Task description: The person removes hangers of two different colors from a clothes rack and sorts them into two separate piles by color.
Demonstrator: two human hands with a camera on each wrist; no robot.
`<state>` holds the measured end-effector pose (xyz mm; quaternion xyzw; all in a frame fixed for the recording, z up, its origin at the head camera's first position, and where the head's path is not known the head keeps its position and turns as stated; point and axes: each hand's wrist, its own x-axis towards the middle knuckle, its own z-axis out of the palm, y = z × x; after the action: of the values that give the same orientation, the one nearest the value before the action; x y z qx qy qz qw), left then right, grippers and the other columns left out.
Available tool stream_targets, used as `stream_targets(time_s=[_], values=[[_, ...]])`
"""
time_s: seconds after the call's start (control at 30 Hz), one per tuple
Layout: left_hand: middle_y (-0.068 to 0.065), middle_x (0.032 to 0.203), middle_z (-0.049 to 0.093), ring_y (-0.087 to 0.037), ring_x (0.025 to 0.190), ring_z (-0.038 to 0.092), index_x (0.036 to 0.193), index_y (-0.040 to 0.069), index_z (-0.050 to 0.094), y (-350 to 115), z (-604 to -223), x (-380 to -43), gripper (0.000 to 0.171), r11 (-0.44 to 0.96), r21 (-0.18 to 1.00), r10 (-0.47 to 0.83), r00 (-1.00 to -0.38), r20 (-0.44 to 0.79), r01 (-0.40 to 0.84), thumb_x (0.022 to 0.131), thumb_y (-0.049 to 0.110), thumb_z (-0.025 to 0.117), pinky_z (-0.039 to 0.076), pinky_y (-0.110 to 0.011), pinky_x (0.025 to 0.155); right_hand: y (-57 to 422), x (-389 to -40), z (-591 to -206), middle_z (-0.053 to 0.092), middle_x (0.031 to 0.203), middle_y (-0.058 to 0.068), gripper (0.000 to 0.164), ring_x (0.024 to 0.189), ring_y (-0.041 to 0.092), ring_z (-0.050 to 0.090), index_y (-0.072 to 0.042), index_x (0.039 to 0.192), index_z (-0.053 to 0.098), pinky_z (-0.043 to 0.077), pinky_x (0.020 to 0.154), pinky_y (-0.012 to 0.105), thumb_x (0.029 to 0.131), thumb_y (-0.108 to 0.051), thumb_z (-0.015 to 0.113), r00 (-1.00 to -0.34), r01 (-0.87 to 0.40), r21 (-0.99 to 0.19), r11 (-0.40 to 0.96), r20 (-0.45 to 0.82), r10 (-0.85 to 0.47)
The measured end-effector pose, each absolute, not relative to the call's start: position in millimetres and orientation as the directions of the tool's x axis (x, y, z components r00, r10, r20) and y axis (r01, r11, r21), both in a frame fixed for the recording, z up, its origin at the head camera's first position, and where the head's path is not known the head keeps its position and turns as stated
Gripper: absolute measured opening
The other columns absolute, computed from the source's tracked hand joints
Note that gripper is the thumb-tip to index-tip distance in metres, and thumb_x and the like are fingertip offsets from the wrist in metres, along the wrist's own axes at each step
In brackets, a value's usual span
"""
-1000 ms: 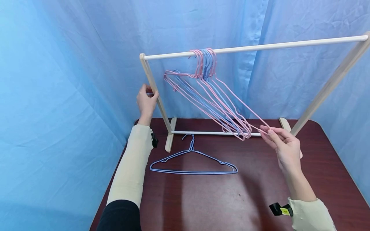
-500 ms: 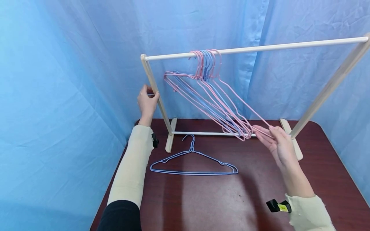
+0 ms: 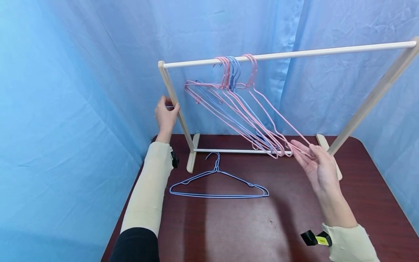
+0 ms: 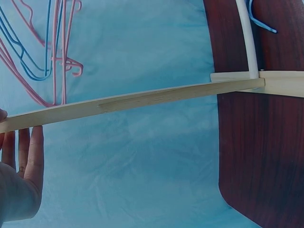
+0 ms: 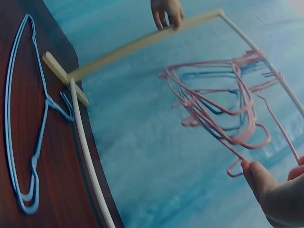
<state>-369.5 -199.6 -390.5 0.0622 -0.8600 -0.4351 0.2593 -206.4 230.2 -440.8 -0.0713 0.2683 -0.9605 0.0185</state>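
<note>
My left hand grips the left wooden upright of the clothes rack, fingers on one side and thumb across. At the right, my right hand pinches the lower corner of a pink wire hanger, the nearest of the bunch. This hanger's hook is over the rack's white top bar, with another pink hook close beside it. Left of these two hang several pink and blue hangers, their lower ends crowded together. The right wrist view also shows finger and thumb at the pink wire.
Blue wire hangers lie stacked on the dark red table, in front of the rack's white lower bar. A wooden foot stands at each end of the rack. Blue curtains hang behind and at the sides.
Two pink hooks have slid right along the top bar, apart from the other hooks. My right hand has shifted slightly and spread its fingers beneath the wire. The left hand stays put.
</note>
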Motion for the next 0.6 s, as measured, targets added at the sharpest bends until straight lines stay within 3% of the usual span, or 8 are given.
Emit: stream_targets(time_s=[0.3,0.6], values=[[-0.015,0.11,0.068,-0.03,0.098,0.071,0.103,0.007,0.056,-199,-389,-367,0.019,0.61,0.784,-0.336,-0.86,0.385,0.113,0.095,0.024,0.062,0.056,-0.044,0.081,201,-218,-441,0.072,0.11,0.028,0.03,0.102,0.039,0.073,0.006,0.076,0.055,0.057,0.093,0.039,0.103,0.001,0.044,-0.991,-0.128,-0.499,-0.857,0.103,0.088],[-0.015,0.109,0.068,-0.03,0.097,0.07,0.102,0.008,0.056,-199,-388,-366,0.019,0.616,0.781,-0.33,-0.865,0.379,0.107,0.095,0.024,0.062,0.054,-0.045,0.082,211,-214,-443,0.071,0.111,0.028,0.028,0.1,0.046,0.071,0.009,0.074,0.05,0.058,0.089,0.044,0.101,0.002,0.049,-0.994,-0.102,-0.344,-0.933,0.007,0.107]])
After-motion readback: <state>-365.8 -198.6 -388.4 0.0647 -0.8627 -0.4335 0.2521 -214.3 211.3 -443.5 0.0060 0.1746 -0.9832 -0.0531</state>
